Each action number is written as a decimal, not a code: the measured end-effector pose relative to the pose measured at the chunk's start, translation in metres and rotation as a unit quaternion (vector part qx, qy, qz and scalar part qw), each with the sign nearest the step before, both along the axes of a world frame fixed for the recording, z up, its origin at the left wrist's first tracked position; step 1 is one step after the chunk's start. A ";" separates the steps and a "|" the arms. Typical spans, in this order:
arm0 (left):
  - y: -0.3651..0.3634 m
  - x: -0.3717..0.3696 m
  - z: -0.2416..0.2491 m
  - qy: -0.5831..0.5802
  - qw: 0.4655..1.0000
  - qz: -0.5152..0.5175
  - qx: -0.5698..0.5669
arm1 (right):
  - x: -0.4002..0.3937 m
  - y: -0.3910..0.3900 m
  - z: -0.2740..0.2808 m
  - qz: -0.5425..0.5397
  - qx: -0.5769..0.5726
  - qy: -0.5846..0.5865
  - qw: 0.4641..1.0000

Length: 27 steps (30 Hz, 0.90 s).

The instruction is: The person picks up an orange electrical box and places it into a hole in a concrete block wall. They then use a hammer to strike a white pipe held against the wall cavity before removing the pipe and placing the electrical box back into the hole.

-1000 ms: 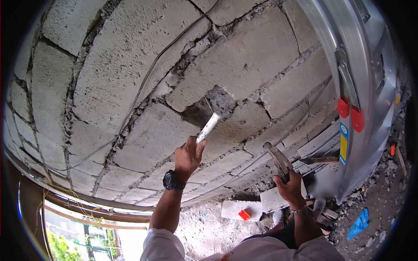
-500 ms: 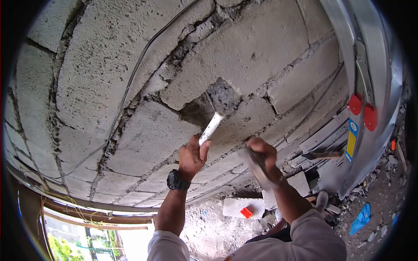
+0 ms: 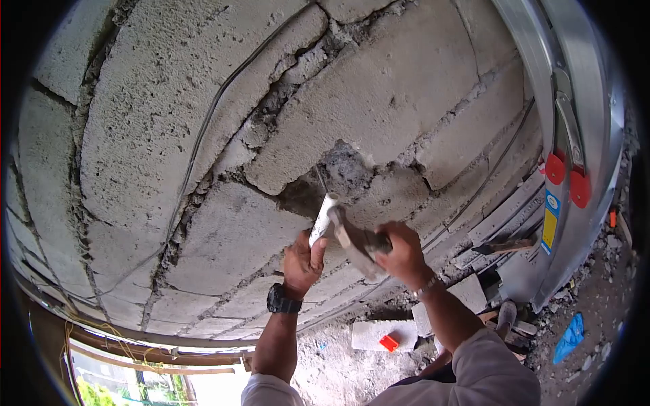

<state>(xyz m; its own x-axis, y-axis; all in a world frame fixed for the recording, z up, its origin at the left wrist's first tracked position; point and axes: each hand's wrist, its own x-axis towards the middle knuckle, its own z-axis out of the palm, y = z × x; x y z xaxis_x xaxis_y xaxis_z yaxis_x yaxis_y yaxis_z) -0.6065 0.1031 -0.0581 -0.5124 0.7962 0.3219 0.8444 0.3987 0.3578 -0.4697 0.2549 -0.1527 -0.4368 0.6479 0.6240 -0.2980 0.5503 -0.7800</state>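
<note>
My left hand (image 3: 303, 264), a dark watch on its wrist, is wrapped round a white pipe (image 3: 323, 218) that slants up toward the wall. A thin metal rod (image 3: 321, 177) sticks out of the pipe's upper end, its tip in a rough hole (image 3: 347, 166) broken in the block wall. My right hand (image 3: 403, 254) is closed on the dark grip of a hammer (image 3: 355, 247). The hammer's head is smeared by motion and overlaps the pipe's edge just above my left hand.
A dark cable (image 3: 215, 101) runs across the concrete block wall (image 3: 149, 88). At the right stands a metal ladder (image 3: 596, 108) with red hinge parts. Below lie a block (image 3: 369, 335) with a red object (image 3: 388, 343) on it, rubble, and a blue plastic scrap (image 3: 569, 338).
My right hand and the hammer have swung left, bringing the head up to the pipe. The left hand still grips the pipe; the view has shifted slightly.
</note>
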 end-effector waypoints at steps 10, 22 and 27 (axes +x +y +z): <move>0.005 -0.005 -0.019 -0.119 0.977 -0.085 0.152 | 0.012 -0.012 0.021 -0.017 0.036 -0.052 0.998; 0.005 -0.002 -0.021 -0.153 0.985 -0.022 0.071 | 0.032 -0.020 0.036 0.036 0.067 0.079 0.994; 0.010 0.003 -0.020 -0.214 0.976 0.007 0.034 | -0.007 0.007 0.031 -0.027 0.004 -0.110 0.994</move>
